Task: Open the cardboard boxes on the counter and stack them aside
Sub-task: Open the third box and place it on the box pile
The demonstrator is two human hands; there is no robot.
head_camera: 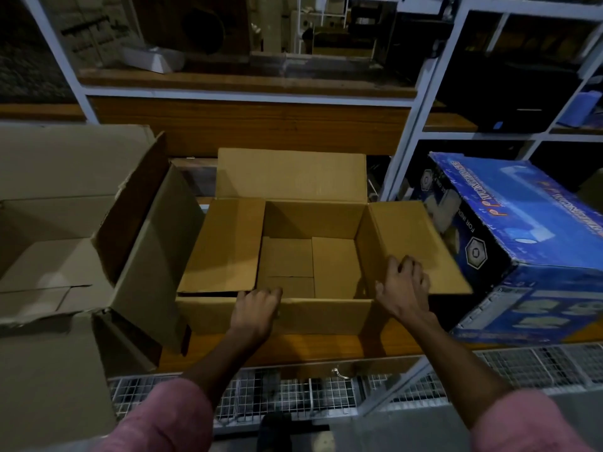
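box: brown corrugated cardboard box (313, 265), flaps open, mid-counter (293, 349) near front edge
left hand (256, 308): curled over near wall rim
right hand (403, 288): fingers bent, resting on right flap
left: bigger open grey carton (65, 239), touching
right: tilted blue printed box (528, 243), text blurred

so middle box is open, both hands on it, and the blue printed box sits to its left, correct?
Not quite: the head view shows the blue printed box to the right of the middle box, not left. The rest holds: it is open, with the left hand and right hand on it.
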